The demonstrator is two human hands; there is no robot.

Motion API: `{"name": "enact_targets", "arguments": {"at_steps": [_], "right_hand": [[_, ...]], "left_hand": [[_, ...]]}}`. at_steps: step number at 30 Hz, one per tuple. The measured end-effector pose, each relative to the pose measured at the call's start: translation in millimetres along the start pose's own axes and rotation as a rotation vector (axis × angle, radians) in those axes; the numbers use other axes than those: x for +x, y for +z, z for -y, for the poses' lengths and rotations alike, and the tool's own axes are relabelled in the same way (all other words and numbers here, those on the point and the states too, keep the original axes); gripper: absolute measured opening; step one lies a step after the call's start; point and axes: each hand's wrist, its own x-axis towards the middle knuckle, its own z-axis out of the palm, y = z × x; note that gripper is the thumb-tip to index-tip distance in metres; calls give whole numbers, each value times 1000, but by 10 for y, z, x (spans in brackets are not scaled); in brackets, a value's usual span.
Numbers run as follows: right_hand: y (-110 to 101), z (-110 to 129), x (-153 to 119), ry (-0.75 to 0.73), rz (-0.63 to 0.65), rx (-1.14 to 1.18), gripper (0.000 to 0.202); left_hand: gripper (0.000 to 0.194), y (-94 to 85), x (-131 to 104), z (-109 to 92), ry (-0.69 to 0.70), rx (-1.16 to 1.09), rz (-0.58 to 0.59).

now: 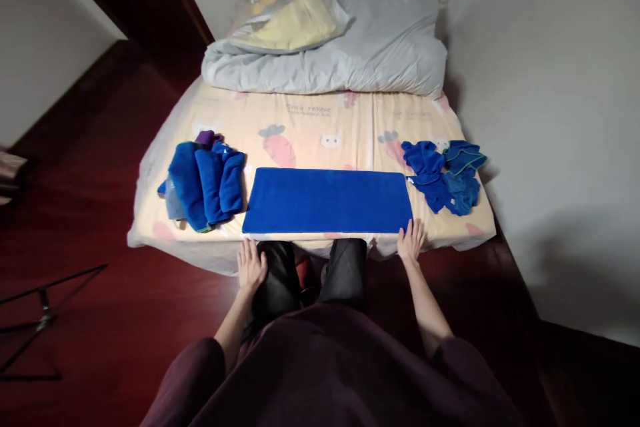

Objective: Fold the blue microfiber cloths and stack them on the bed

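Observation:
A blue towel lies spread flat near the front edge of the bed. My right hand is at its near right corner, fingers stretched out and fingertips on or just beside the corner. Below the near left corner, at the bed's edge, is my left hand with its fingers extended and nothing in it. To the left sits a stack of rolled or folded blue towels, with a bit of purple cloth behind. Crumpled blue cloths, one edged in green, lie to the right.
The bed has a cream sheet with carrot and rabbit prints. A grey quilt and a yellow pillow are bunched at its head. A black metal stand is on the dark red floor at left; a white wall runs along the right.

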Motion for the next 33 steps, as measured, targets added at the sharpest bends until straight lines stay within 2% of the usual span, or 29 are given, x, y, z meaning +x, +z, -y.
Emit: {"name": "enact_targets", "arguments": {"at_steps": [2,4,7,9,11,17,20,25,30,33], "right_hand": [[63,174,-531,0,-13,83,71],[183,421,-1163,-36,51,219,69],[369,790,-1988,-79,229,371,65],[426,921,-2267,-50,282,380,67],[416,935,-2310,-44,309,397,67],[292,798,-2015,-131,375,423,69],[290,869,-1987,-108,399,397,69],[311,1048,-1949,8,426,406,59],[286,1227,-1792,35,380,602,44],[295,1445,-1656,76,446,870,43]], "left_hand": [[66,108,-318,-57,-22,23,145],[65,185,-569,-151,-10,72,222],[65,222,-763,-317,55,182,204],[64,207,-778,-403,81,225,208],[64,181,-743,-446,79,240,217],[64,137,-690,-382,76,221,238],[64,135,-710,-344,72,180,242],[63,130,-712,-351,69,170,238],[63,104,-706,-333,66,157,250],[63,83,-708,-308,62,138,264]]}}
